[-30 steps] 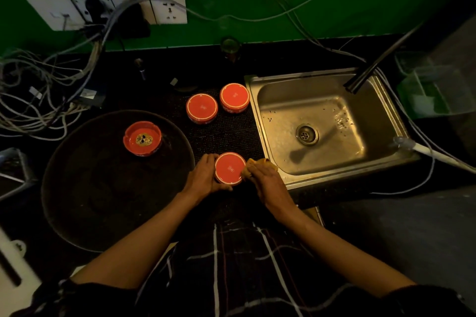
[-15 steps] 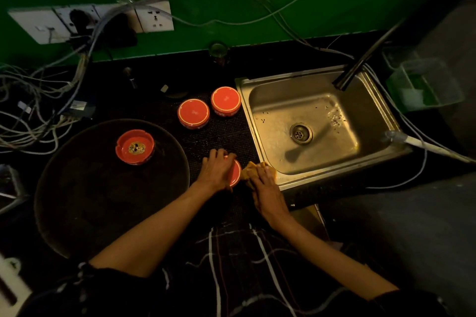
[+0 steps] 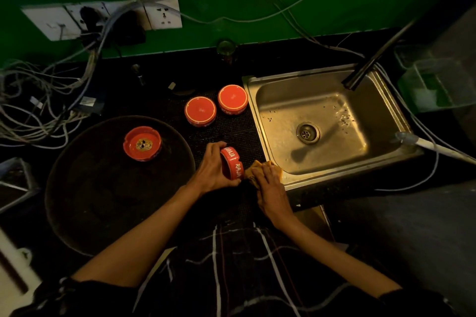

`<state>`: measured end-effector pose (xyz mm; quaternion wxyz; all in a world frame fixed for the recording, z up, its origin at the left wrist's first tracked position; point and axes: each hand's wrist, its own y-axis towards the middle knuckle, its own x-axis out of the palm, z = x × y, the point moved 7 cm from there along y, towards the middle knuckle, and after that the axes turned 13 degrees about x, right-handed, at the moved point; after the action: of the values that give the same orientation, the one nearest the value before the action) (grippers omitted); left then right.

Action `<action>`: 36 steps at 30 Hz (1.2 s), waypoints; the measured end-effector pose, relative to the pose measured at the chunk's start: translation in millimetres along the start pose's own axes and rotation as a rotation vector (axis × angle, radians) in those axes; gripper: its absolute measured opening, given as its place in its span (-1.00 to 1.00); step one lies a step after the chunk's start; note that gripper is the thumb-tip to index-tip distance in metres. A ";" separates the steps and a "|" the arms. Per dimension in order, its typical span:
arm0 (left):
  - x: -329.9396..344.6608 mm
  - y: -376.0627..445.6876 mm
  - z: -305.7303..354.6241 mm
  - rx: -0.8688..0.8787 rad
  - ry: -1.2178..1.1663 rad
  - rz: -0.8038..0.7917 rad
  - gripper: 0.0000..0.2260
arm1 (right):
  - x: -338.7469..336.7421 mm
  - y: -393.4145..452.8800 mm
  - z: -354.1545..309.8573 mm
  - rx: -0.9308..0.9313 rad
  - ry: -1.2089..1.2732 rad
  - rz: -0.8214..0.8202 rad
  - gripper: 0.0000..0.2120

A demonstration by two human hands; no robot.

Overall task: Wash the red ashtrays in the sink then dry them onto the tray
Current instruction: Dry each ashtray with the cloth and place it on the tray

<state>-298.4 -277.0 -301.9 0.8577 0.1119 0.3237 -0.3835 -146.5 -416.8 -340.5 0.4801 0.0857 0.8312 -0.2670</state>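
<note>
Far left, cables tangle under a wall socket; skip those. Your round dark tray sits left on the counter with one red ashtray upright on its far part, hollow up, a gold mark in the well; looks finished and parked. Just right of the tray, on the dark mat, two more ashtrays, the left upside-down one and the right upside-down one, rest base up, near each other and just left of the sink. Change to log: a second ago the ashtray in hand lay flat, base up, under your left hand; now you've tipped it up on edge, so its side wall with white lettering faces the camera. Your left hand grips it, fingers curled over the far rim, thumb at the near side. Your right hand keeps pressing the yellow cloth against its right side, fingers bent over the cloth, near the sink's near-left corner. My read: drying has moved from base to wall and hollow, so this one likely goes to the tray soon, with two left to dry. The ashtray is glossy red, round, with a notched rim; wetness can't be judged in this dim light. The sink basin shows dark specks, and no water is seen running from the tap.
</note>
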 end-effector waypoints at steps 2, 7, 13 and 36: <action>-1.8 -7.6 -5.5 -0.006 0.021 -0.043 0.09 | 0.0 -1.1 -0.7 -0.002 0.019 -0.011 -0.30; -9.8 -19.5 -14.1 -0.042 0.127 -0.150 0.15 | 2.0 0.3 3.1 0.018 0.013 -0.046 -0.15; -13.7 3.8 -3.5 -0.070 0.501 -0.353 0.14 | -9.6 1.1 -2.3 -0.011 0.085 -0.029 -0.08; 6.0 -31.3 -37.9 0.062 -0.025 -0.158 0.00 | -26.4 7.7 -76.7 -0.223 0.278 -0.018 -0.27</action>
<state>-336.0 -285.1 -333.0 0.8250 0.1077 0.3086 -0.4610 -187.3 -366.9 -290.6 0.3646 0.0605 0.9148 -0.1631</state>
